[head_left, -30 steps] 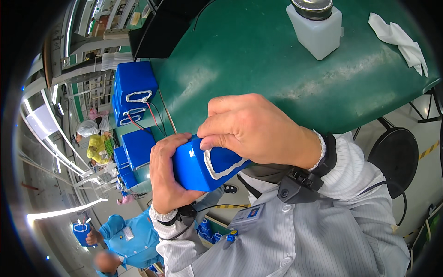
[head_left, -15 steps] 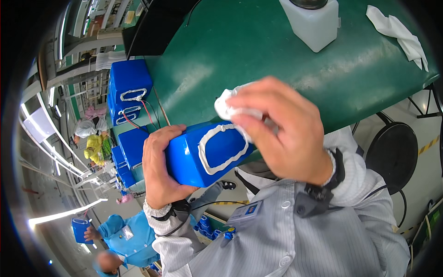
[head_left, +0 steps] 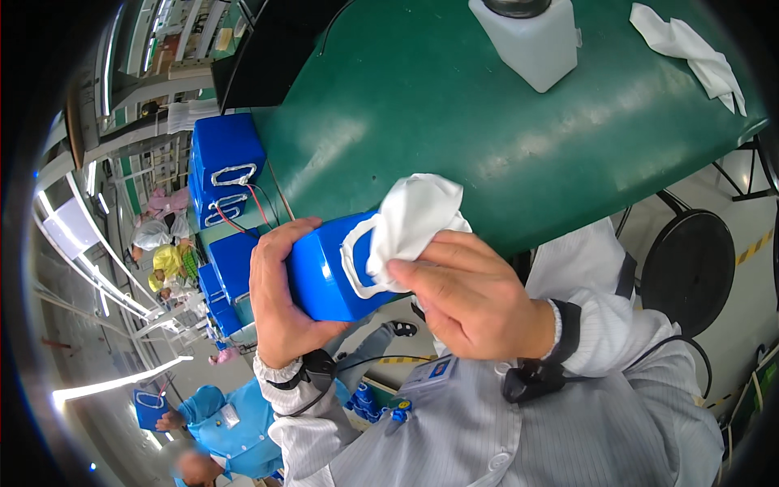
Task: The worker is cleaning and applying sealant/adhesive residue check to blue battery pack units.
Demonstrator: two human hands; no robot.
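Note:
A blue shrink-wrapped battery pack (head_left: 312,276) is gripped in my left hand (head_left: 280,300), thumb below and fingers along its left side. On the face toward me runs an oval ring of white sealant-like material (head_left: 350,264). My right hand (head_left: 483,300) pinches a crumpled white cloth (head_left: 418,215) between thumb and fingers. The cloth lies over the right part of that face and hides part of the ring. Both hands are at the near edge of the green table (head_left: 495,146).
More blue packs (head_left: 227,150), some with red and black wires, stand at the left. A white bottle (head_left: 531,45) and another white cloth (head_left: 690,49) rest farther back. A black stool (head_left: 688,272) is at right; a person in blue (head_left: 235,426) holds a similar pack.
My right hand has turned and moved down with the cloth, which now hangs more unfolded and covers part of the pack's face. My left hand keeps its grip.

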